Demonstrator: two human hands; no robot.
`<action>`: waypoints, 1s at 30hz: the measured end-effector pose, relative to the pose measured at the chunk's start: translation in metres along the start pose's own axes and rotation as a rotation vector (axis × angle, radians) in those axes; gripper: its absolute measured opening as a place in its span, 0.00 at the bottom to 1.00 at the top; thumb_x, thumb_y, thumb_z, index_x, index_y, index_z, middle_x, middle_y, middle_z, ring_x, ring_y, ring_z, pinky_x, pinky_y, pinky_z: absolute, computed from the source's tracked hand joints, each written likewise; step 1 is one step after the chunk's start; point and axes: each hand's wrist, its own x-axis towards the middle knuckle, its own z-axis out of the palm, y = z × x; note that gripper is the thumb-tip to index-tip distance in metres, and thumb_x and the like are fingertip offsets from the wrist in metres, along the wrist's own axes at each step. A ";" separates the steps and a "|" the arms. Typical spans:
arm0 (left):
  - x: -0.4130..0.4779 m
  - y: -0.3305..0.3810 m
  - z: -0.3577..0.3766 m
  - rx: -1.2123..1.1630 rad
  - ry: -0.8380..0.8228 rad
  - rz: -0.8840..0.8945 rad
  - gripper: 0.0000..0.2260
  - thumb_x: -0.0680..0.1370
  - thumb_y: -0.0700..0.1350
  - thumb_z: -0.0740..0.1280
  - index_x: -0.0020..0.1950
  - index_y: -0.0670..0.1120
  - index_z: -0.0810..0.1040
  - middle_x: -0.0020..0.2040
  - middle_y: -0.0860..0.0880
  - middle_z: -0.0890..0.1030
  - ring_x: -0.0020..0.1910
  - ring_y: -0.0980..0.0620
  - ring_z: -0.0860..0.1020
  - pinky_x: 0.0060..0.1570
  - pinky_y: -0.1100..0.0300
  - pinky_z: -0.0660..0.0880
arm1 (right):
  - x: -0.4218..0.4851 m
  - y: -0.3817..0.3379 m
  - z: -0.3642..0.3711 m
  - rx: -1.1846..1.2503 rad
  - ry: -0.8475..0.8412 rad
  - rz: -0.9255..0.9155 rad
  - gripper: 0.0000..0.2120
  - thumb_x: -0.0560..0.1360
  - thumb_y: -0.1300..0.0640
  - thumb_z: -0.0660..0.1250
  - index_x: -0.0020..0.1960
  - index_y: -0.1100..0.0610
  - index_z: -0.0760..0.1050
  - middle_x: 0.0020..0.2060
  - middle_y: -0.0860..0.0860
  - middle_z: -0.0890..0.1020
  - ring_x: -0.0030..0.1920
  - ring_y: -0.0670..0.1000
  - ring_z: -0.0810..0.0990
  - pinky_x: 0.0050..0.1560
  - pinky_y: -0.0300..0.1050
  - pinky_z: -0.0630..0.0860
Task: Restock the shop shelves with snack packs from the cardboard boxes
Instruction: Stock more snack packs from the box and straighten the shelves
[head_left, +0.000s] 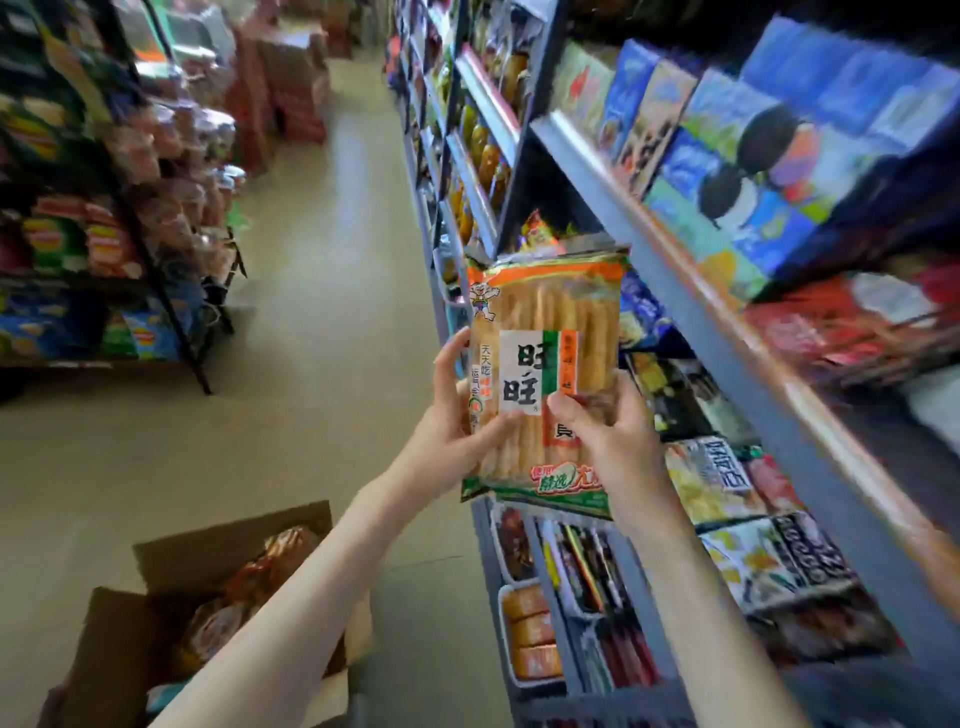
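Snack pack (545, 374) of rice crackers sits upright between both hands, left hand (457, 421) wrapped round its left edge, right hand (608, 441) gripping the lower right, thumbs on the front. Shelf rail (727, 332) is just right of the right hand, open cardboard box (208, 545) down-left of the left hand.
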 end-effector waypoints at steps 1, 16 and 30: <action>-0.001 0.010 0.020 0.009 -0.025 0.041 0.33 0.76 0.47 0.69 0.68 0.70 0.51 0.62 0.44 0.78 0.57 0.43 0.80 0.53 0.39 0.78 | -0.014 -0.009 -0.021 0.004 0.021 -0.018 0.12 0.74 0.61 0.70 0.54 0.50 0.74 0.41 0.41 0.85 0.42 0.42 0.83 0.39 0.40 0.80; -0.015 0.083 0.179 0.014 -0.408 0.390 0.35 0.74 0.57 0.71 0.72 0.57 0.53 0.58 0.44 0.80 0.55 0.38 0.80 0.51 0.34 0.77 | -0.167 -0.076 -0.160 -0.102 0.336 -0.169 0.12 0.75 0.56 0.71 0.55 0.45 0.75 0.49 0.41 0.84 0.50 0.41 0.82 0.57 0.43 0.76; -0.082 0.088 0.295 -0.075 -0.681 0.796 0.35 0.78 0.52 0.67 0.71 0.38 0.48 0.66 0.58 0.70 0.56 0.58 0.79 0.46 0.58 0.80 | -0.301 -0.082 -0.227 -0.149 0.686 -0.121 0.18 0.74 0.62 0.69 0.60 0.47 0.72 0.54 0.42 0.83 0.57 0.44 0.80 0.58 0.40 0.76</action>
